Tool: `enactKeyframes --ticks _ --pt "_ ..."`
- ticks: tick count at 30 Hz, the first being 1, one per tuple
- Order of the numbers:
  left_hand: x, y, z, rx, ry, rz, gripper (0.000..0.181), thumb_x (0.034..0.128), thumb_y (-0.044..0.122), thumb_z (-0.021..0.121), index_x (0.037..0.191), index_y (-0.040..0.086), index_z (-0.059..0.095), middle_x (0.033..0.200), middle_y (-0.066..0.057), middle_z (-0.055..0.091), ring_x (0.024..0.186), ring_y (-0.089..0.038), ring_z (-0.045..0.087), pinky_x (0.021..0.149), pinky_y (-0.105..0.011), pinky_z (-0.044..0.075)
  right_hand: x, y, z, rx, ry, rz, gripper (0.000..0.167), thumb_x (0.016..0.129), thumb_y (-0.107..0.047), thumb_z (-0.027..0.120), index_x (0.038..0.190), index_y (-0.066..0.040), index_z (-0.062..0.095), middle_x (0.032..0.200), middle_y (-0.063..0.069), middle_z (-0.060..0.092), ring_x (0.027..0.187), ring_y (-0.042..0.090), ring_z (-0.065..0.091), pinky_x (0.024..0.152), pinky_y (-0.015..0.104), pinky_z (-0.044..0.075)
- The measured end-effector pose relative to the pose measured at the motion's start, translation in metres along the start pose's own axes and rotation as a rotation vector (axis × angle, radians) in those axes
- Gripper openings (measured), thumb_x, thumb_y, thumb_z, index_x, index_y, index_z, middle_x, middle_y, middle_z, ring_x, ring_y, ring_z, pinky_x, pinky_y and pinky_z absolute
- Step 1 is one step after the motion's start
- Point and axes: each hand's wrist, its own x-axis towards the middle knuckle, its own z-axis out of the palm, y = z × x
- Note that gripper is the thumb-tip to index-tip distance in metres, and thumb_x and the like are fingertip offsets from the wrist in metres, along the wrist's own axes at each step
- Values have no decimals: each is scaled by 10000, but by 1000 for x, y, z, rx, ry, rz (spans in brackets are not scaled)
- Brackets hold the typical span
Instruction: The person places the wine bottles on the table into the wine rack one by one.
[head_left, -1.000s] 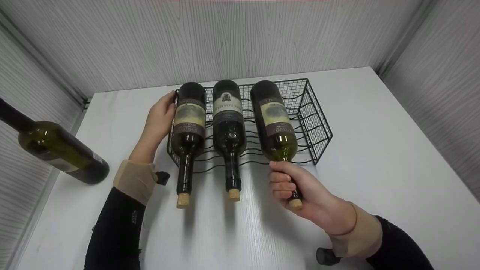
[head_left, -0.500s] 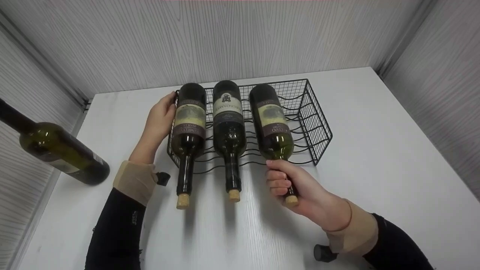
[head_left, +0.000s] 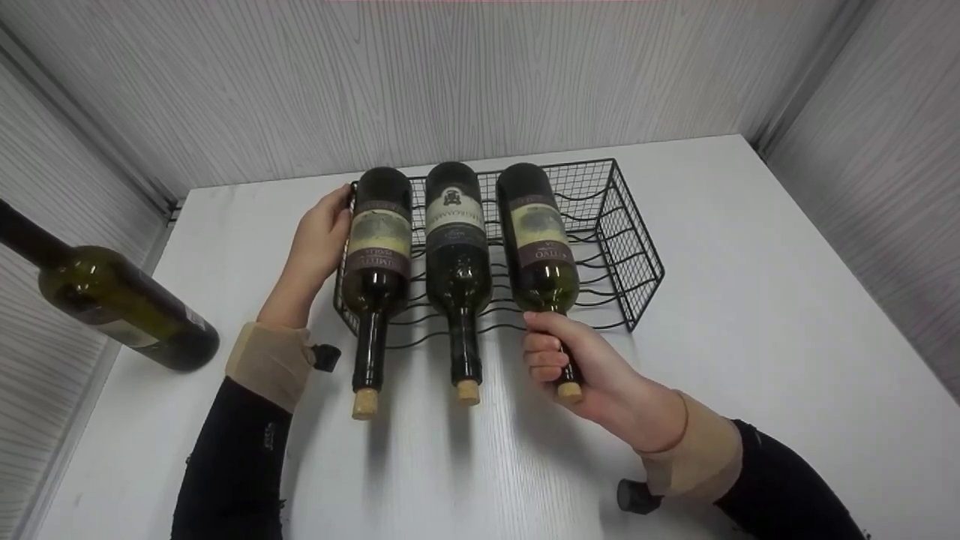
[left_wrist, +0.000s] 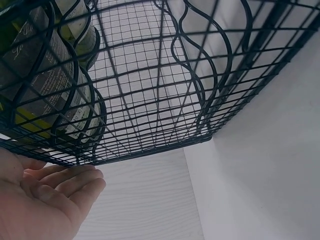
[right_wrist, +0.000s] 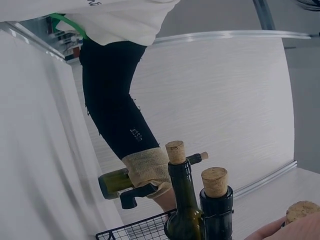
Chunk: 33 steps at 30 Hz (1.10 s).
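A black wire wine rack (head_left: 630, 262) has bottles lying across it, their corked necks toward me. My right hand (head_left: 585, 360) wraps its fingers round the neck of the right-hand wine bottle (head_left: 536, 225), whose body lies over the rack. To its left lie a middle wine bottle (head_left: 457, 225) and a left wine bottle (head_left: 381, 240), both over the rack. My left hand (head_left: 319, 229) holds the rack's left side near its back corner. In the left wrist view, fingers (left_wrist: 75, 187) touch the mesh edge, bent slightly; part of the thumb is hidden.
Another green wine bottle (head_left: 135, 307) stands on the white table (head_left: 757, 360) at the far left. Wood-grain panels (head_left: 465, 75) rise behind and at both sides. The rack's right part is bare wire.
My right hand has shifted left and slightly away from me, bringing the right-hand bottle closer to the middle one and straighter. The left hand stays at the rack's side.
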Motion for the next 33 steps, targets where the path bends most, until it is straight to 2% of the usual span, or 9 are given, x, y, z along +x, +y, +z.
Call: enactKeyframes --ticks 15,24,33 --pt "-1 -1 1 6 -7 -23 531 1147 134 334 1650 -27 280 1687 -242 374 1606 -374 329 1350 -481 252 14 1 4 -34 47 -46 125 1127 -134 403 1006 -130 371 580 -78 411 437 2 406 425 99 371" --pt "1 -1 0 4 0 -12 528 1142 125 342 1643 -36 297 1687 -243 372 1608 -376 323 1352 -479 246 19 3 5 -132 72 -79 156 1123 -136 420 976 -129 367 567 -89 390 426 -4 403 419 99 349" --pt "-1 0 0 -2 -4 -18 529 1143 120 345 1648 -26 290 1685 -243 376 1608 -378 321 1352 -485 242 21 6 6 -152 93 -86 119 1119 -131 437 1019 -125 374 572 -89 399 433 -6 413 425 96 358"
